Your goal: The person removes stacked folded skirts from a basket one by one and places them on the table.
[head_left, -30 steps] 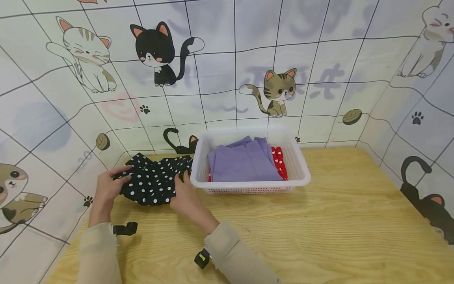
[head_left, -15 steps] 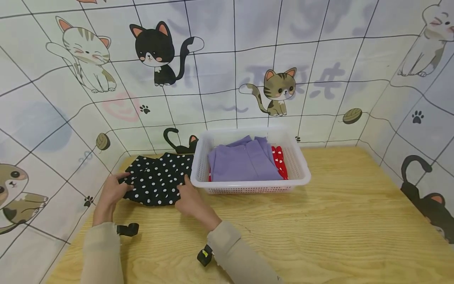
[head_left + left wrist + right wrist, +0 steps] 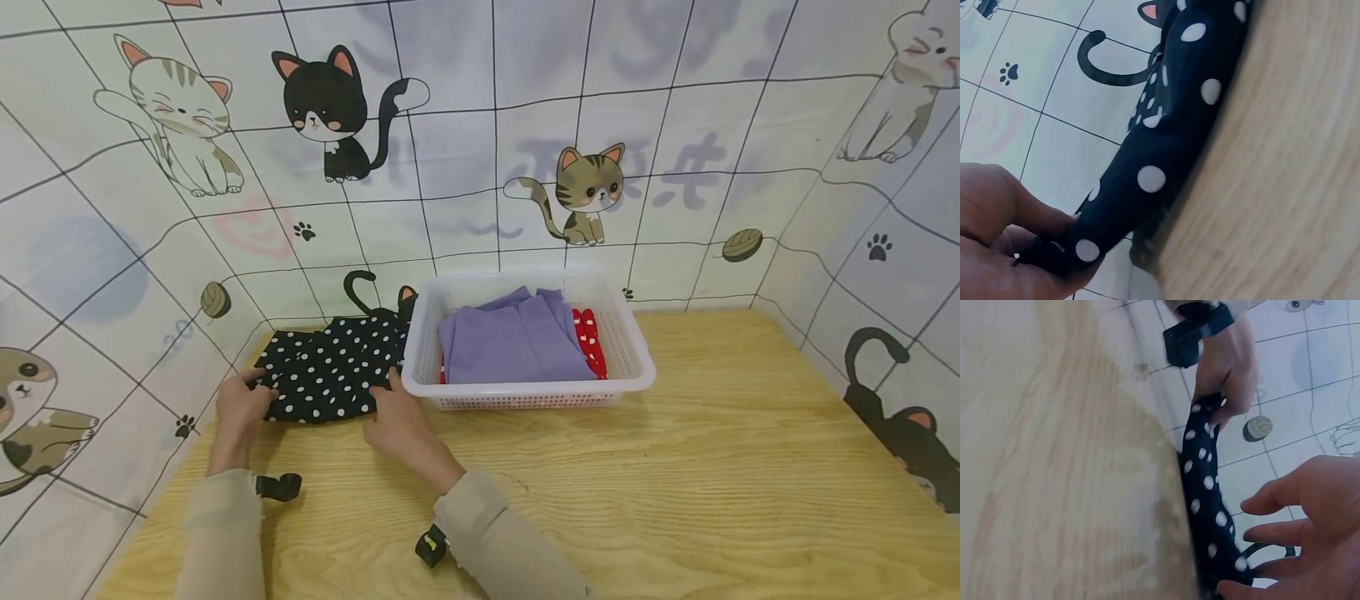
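Note:
A black garment with white polka dots (image 3: 326,371) is spread out at the back left of the table, beside the basket. My left hand (image 3: 243,404) pinches its left end between thumb and fingers, as the left wrist view also shows. At its near right corner, my right hand (image 3: 401,425) holds the edge. In the right wrist view the thumb and a finger of my right hand (image 3: 1310,531) meet the dotted cloth (image 3: 1207,487), while its other fingers stand spread off it.
A white plastic basket (image 3: 525,388) stands against the back wall, right of the dotted garment. Inside lie a folded purple garment (image 3: 517,342) and red cloth with white dots (image 3: 591,343). Cat-printed sheeting (image 3: 465,167) lines the walls around the wooden table (image 3: 675,483).
The dotted garment has flattened into a neater shape, its near edge shifting slightly back and its far right edge rising. My left hand has moved right; my right hand stays near the same corner.

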`<state>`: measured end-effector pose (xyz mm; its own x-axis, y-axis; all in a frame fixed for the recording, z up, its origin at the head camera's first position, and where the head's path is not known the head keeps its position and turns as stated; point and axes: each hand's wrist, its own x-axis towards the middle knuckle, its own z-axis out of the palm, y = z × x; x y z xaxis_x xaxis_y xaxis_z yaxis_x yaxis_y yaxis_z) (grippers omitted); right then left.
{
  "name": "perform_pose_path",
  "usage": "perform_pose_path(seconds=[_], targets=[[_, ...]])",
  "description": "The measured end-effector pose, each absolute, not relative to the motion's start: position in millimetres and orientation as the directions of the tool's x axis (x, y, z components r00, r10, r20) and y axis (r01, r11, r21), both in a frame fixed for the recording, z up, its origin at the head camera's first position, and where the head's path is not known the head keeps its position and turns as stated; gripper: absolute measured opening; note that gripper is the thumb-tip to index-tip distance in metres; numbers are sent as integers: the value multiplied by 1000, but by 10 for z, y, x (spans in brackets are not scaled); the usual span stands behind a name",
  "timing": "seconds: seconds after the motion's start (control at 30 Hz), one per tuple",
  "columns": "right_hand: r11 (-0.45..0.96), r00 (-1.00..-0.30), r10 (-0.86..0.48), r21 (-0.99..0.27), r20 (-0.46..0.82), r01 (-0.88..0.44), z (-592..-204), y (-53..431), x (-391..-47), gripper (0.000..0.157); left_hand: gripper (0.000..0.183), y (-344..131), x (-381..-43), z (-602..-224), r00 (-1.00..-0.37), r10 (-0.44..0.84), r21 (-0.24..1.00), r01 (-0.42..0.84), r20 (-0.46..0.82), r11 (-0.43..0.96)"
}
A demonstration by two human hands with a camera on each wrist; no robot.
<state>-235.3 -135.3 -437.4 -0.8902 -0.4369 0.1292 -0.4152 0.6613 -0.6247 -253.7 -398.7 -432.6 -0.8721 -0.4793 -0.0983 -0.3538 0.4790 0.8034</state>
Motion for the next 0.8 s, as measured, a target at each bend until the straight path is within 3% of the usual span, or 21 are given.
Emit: perform_pose_path(seconds=[0.27, 0.43, 0.8], targets=[[659, -878, -476, -637, 58, -400, -4376, -1285, -2367, 36, 66, -3998, -2562, -4372, -873, -486, 747, -303, 31, 592], [639, -876, -481, -674, 26, -371, -4387, -1270, -2398, 48, 50, -4050, -2557, -4424, -881, -455, 644, -274, 129, 714], [609, -864, -503, -702, 18, -369, -4372, -1238, -2400, 48, 45, -4211, -2501, -4433, -957, -288, 500, -244, 11, 831]])
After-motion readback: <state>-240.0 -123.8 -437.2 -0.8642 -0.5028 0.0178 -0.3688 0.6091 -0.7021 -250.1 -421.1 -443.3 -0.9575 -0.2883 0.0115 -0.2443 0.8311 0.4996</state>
